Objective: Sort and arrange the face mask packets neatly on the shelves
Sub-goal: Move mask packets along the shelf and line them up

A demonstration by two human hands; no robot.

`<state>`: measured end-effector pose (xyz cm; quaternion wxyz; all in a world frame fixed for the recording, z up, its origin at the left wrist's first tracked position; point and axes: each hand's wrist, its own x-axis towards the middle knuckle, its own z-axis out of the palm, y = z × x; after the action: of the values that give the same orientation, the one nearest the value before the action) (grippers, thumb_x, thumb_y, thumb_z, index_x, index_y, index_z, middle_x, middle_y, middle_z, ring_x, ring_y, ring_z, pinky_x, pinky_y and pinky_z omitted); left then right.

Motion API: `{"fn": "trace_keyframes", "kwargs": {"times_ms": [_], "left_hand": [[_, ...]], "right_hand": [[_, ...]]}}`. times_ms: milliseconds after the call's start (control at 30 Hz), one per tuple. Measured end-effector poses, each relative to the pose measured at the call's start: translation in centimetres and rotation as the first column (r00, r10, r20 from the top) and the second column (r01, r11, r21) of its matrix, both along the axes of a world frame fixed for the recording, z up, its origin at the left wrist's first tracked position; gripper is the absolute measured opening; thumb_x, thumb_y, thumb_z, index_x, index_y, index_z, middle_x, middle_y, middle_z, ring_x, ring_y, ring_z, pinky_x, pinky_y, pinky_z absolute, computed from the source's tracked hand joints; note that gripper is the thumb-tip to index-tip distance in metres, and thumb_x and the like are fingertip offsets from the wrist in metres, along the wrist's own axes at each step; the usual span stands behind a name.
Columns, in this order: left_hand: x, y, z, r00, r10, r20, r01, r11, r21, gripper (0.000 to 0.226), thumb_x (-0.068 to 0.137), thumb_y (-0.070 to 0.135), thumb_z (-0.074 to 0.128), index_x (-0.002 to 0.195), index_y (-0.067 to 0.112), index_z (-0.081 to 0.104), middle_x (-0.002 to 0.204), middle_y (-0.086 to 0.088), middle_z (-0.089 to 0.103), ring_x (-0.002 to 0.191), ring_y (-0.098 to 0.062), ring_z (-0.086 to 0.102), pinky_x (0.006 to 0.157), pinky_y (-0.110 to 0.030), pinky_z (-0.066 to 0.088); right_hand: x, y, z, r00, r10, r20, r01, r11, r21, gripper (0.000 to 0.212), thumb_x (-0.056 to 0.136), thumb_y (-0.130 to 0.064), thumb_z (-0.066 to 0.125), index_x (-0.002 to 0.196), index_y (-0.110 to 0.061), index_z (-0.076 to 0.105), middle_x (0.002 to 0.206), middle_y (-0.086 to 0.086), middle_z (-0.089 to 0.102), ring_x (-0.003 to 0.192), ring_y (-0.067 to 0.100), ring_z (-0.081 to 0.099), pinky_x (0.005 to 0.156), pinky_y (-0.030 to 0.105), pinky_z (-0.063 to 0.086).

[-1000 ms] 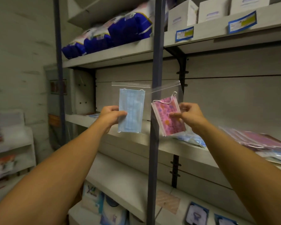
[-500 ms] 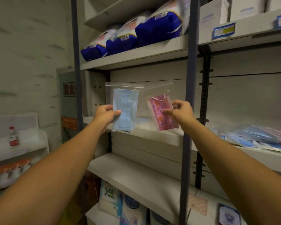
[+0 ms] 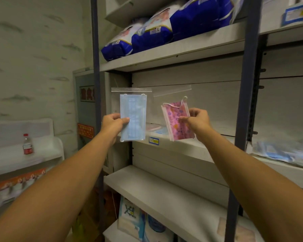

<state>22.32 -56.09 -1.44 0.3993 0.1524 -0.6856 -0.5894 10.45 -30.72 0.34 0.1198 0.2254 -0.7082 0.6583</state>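
We hold two mask packets up before the shelves.
Arms outstretched, our left hand (image 3: 113, 123) pinches the blue mask packet (image 3: 133, 117) upright; our right hand (image 3: 198, 122) pinches the tilted pink mask packet (image 3: 177, 123), above the middle shelf (image 3: 196, 147).

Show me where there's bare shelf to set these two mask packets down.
The middle shelf is bare behind the pink packet, up to the dark upright post. The shelf below is bare along most of its length. Crowded: a few packets lie between the left hand and right hand, and a heap of packets lies past the post.
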Motion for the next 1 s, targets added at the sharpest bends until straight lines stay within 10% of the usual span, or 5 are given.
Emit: {"fn": "trace_keyframes", "kwargs": {"times_ms": [1000], "left_hand": [[-22.8,-14.2,1.3,0.983,-0.180,0.048,0.179,0.984,0.009,0.016,0.089,0.017,0.076,0.097,0.023,0.063,0.107,0.000,0.067,0.099,-0.023,0.066,0.079,-0.039,0.060]], "right_hand": [[-21.1,-14.2,0.0,0.995,-0.096,-0.001,0.096,0.995,-0.038,0.019,0.081,-0.008,0.083,0.095,-0.017,0.072,0.090,-0.001,0.071,0.080,0.017,0.069,0.070,0.032,0.059]]}}
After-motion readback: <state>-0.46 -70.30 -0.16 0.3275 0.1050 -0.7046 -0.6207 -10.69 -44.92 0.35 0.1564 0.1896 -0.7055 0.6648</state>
